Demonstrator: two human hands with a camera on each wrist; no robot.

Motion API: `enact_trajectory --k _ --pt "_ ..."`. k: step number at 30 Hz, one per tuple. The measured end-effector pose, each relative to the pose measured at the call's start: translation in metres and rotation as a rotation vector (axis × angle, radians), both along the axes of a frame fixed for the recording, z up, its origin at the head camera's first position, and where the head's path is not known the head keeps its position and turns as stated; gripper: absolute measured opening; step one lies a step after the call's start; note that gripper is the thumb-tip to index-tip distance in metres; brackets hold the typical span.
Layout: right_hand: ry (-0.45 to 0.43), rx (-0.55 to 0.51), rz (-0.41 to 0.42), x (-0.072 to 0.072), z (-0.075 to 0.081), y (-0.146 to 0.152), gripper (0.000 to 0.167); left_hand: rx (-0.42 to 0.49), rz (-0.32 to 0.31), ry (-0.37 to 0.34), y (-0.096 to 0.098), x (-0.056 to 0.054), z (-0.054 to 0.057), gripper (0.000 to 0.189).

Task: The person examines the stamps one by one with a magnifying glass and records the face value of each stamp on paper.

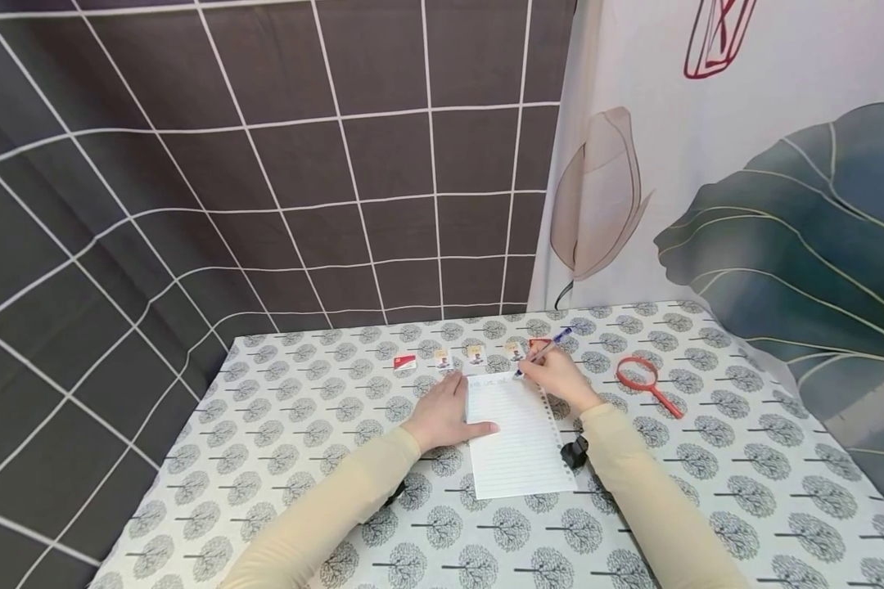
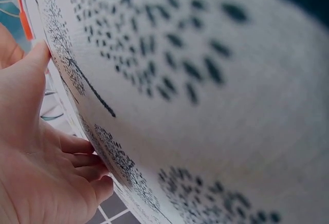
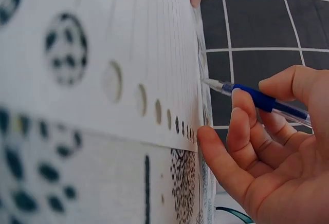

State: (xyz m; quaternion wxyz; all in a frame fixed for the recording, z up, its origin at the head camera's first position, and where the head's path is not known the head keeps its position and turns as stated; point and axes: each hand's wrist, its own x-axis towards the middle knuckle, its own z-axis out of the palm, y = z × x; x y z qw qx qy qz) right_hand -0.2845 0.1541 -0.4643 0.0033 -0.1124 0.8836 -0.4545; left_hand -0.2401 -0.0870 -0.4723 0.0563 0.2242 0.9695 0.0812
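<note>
A white ruled sheet of paper (image 1: 519, 458), with punched holes down its right edge, lies on the table. Faint handwriting runs along its top line. My right hand (image 1: 560, 379) pinches a blue pen (image 1: 562, 334) with the tip at that line; in the right wrist view the pen (image 3: 259, 99) sits between thumb and fingers. My left hand (image 1: 444, 415) rests flat at the sheet's left edge, thumb on the paper and the other fingers stretched forward. The left wrist view has the left hand (image 2: 46, 167) against the tablecloth, holding nothing.
Behind the sheet lies a row of small cards: a red-and-white card (image 1: 404, 361), picture cards (image 1: 475, 355) and a red one (image 1: 538, 342) partly hidden by the right hand. A red magnifying glass (image 1: 666, 401) lies to the right on the tree-patterned tablecloth (image 1: 295, 442). Curtains stand behind.
</note>
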Motion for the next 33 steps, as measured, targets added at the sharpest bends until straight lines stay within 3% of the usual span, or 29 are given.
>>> enact_trajectory --k 12,33 --pt "-0.048 0.034 -0.013 -0.0005 -0.0014 -0.0044 0.012 -0.001 -0.007 0.013 -0.0006 -0.0020 -0.0043 0.112" --pt "-0.040 0.025 -0.018 -0.0018 -0.0010 -0.0037 0.015 -0.022 -0.005 0.016 -0.0006 -0.0032 -0.0030 0.112"
